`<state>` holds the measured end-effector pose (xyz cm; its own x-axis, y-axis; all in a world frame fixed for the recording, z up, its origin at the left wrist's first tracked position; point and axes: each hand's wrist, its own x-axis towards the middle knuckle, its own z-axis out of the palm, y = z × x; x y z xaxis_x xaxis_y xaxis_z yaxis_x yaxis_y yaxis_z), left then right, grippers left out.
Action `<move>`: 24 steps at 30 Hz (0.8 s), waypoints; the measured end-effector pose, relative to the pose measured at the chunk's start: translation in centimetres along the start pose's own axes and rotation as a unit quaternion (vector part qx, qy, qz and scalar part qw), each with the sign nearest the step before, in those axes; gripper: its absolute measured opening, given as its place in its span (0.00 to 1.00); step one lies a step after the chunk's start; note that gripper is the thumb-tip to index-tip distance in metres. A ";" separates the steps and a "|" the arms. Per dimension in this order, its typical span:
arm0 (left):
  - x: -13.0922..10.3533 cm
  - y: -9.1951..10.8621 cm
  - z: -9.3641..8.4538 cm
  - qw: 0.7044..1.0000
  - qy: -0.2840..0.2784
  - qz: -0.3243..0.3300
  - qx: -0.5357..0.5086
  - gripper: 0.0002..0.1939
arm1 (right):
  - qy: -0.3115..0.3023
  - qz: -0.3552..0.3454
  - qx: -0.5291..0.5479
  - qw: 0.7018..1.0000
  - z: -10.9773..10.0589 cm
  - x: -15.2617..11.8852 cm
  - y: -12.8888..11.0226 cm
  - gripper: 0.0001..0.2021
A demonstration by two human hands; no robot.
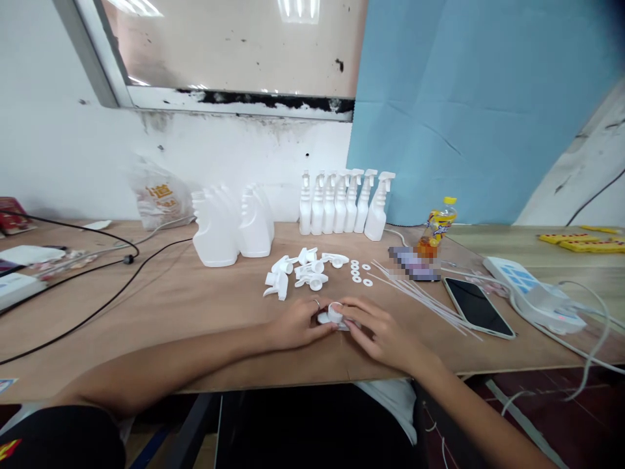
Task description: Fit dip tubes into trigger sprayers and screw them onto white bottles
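Near the front edge of the table, my left hand [299, 324] grips a white spray head [334, 314] from the left, its round collar facing up. My right hand [374, 326] holds the same piece from the right, fingertips at the collar. Just beyond my hands lie several loose white spray heads [316, 281]. Several small white rings [357, 279] are to their right, beside a fan of thin white tubes [420, 293]. White bottles without heads [215, 238] stand at the back left, and a row of bottles with spray heads [340, 212] stands at the back middle.
On the brown table [205, 312], a phone [479, 307], a power strip [534, 296] and a drink bottle [436, 228] are at the right. Black cables [122, 286] and a plastic bag [163, 198] are at the left.
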<state>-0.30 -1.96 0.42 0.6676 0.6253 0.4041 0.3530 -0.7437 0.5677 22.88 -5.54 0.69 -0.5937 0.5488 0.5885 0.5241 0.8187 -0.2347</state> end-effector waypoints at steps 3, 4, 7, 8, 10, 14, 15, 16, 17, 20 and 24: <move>-0.2 0.4 -0.1 1.000 -0.003 -0.030 -0.003 0.20 | 0.001 0.013 0.021 1.000 0.0 0.0 0.5 0.18; -0.2 0.5 -0.1 0.999 0.000 -0.039 -0.001 0.21 | 0.004 0.018 0.020 1.000 0.1 0.0 0.5 0.18; -0.5 0.6 -0.1 0.999 0.001 -0.031 0.016 0.19 | 0.021 0.043 0.016 0.999 0.2 0.0 0.2 0.16; -0.5 0.5 0.0 0.999 -0.002 -0.023 0.024 0.17 | 0.024 0.048 0.017 0.998 0.2 0.0 0.1 0.15; -0.6 0.4 0.0 0.999 -0.004 -0.018 0.034 0.16 | 0.015 0.043 0.016 0.999 0.1 0.0 0.0 0.14; -0.7 0.1 0.2 0.999 -0.008 -0.018 0.044 0.17 | -0.029 0.037 -0.011 0.999 -0.2 0.2 -0.1 0.17; -0.7 0.1 0.2 0.999 -0.009 -0.018 0.048 0.17 | -0.038 0.041 -0.015 0.998 -0.3 0.2 0.0 0.17; -0.7 0.0 0.2 0.998 -0.009 -0.018 0.053 0.16 | -0.046 0.045 -0.015 0.998 -0.3 0.2 0.1 0.18; -0.7 0.0 0.2 0.998 -0.009 -0.021 0.057 0.15 | -0.051 0.047 -0.013 0.997 -0.3 0.2 0.1 0.18; -0.6 -0.2 0.1 0.998 -0.014 -0.023 0.057 0.13 | -0.054 0.039 -0.013 0.998 -0.3 0.3 0.2 0.16; -0.6 -0.1 -0.3 0.996 -0.018 0.007 0.084 0.12 | -0.049 0.019 -0.041 0.998 -0.2 0.4 0.3 0.11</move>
<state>-0.95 -2.16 0.38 0.6951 0.6085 0.3827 0.4473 -0.7829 0.4324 22.90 -5.12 1.04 -0.6275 0.5960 0.5009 0.5932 0.7828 -0.1882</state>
